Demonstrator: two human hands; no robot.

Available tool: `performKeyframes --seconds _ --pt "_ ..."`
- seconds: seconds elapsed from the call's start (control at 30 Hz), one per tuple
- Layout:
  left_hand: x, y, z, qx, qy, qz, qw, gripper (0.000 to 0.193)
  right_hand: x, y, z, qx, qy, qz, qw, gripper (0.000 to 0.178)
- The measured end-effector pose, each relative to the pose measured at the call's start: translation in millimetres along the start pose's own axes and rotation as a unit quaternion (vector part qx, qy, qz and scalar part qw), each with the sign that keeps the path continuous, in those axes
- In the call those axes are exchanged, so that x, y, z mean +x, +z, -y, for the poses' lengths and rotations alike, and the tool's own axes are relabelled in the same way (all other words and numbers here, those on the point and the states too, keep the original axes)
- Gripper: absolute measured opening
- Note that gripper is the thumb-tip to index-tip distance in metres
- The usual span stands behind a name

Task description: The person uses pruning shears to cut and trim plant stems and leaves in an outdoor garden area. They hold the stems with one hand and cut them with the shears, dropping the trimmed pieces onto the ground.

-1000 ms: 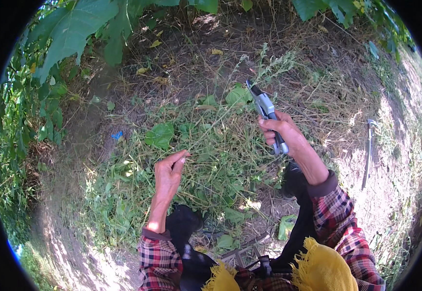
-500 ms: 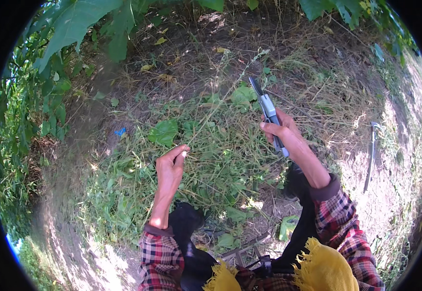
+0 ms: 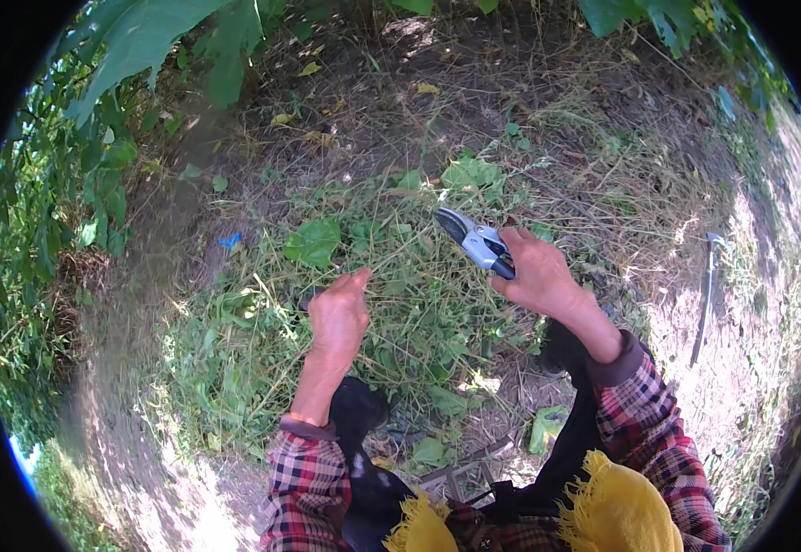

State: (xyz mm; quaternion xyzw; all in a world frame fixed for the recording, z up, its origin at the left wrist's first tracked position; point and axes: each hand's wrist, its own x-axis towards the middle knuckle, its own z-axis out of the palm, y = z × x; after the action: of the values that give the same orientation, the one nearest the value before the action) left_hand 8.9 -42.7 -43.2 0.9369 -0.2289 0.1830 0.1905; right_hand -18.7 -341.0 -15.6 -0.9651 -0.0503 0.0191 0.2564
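Pruning shears (image 3: 474,241) were clasped in rt hand (image 3: 536,274), blades near closed, lt hand (image 3: 338,315) pinching a thin stem; cut greens (image 3: 400,304) already heaped, more uncut growth left.

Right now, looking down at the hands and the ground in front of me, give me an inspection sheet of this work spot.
Surface: bare soil with dry straw, sunlit in patches.
Job's things: pruning shears with blades pointing up-left; heap of cut green weeds under both hands.
Clutter: small blue scrap on the soil; long-handled tool lying at right.
Hands: right hand closed on the shears' handles; left hand pinched at the weeds, what it holds too thin to tell.
Cables: nothing seen.
Surroundings: broad-leaved plants along the left and top; plaid sleeves and yellow fringed cloth at the lower edge.
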Motion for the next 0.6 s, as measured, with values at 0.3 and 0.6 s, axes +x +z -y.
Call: performKeyframes --seconds 0.3,0.6 --pt "0 -1 -6 0.073 0.033 0.027 0.996 0.04 1 9 -5 -0.042 0.004 0.057 0.998 0.047" --pt "-1 -2 -16 0.103 0.065 0.051 0.991 0.047 6 4 -6 0.0 0.028 0.158 0.987 0.05"
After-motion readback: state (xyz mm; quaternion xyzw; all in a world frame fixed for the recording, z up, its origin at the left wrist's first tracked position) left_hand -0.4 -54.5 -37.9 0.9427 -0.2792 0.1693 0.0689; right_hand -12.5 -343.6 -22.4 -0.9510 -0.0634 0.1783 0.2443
